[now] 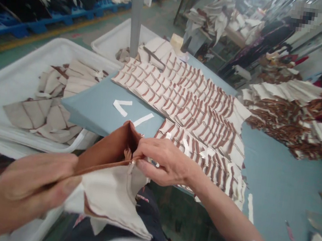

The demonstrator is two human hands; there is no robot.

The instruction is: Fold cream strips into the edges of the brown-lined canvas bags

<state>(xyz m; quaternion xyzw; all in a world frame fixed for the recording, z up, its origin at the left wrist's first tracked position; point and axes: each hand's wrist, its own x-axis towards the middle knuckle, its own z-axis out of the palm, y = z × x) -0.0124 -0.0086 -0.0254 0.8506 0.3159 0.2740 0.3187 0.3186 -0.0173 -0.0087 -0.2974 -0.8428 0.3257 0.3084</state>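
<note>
The left hand (32,185) and the right hand (163,162) hold one fabric piece (110,151) between them, low in the view and in front of the person's body. It sits above the near edge of the blue-grey surface (277,177) without resting on it. The piece is brown on the upper side and cream underneath, and the cream part hangs down in a loose flap. The left fingers (63,184) are clenched on its near left end, thumb pressed on top. The right fingers (143,166) pinch the brown edge where it folds over. A small tab seems to stick up there, though it is too small to be sure.

Just beyond the right hand, rows of trimmed pieces (192,105) lie on the surface. They are cream with brown edging and overlap like shingles in long diagonal bands. Two white strips (123,106) lie on the bare blue area left of these rows, apart from them.

To the left, a white tray (16,75) holds flat cream and grey cut pieces (52,109) in a loose spread. A grey pole (136,16) stands upright behind the far end of the rows.

On the right side of the surface, a heap (296,117) of cream and brown material is stacked well apart from the hands. Behind it stands another person (274,36) at a farther table. Blue pallets (28,26) loaded with dark material line the floor at the upper left.
</note>
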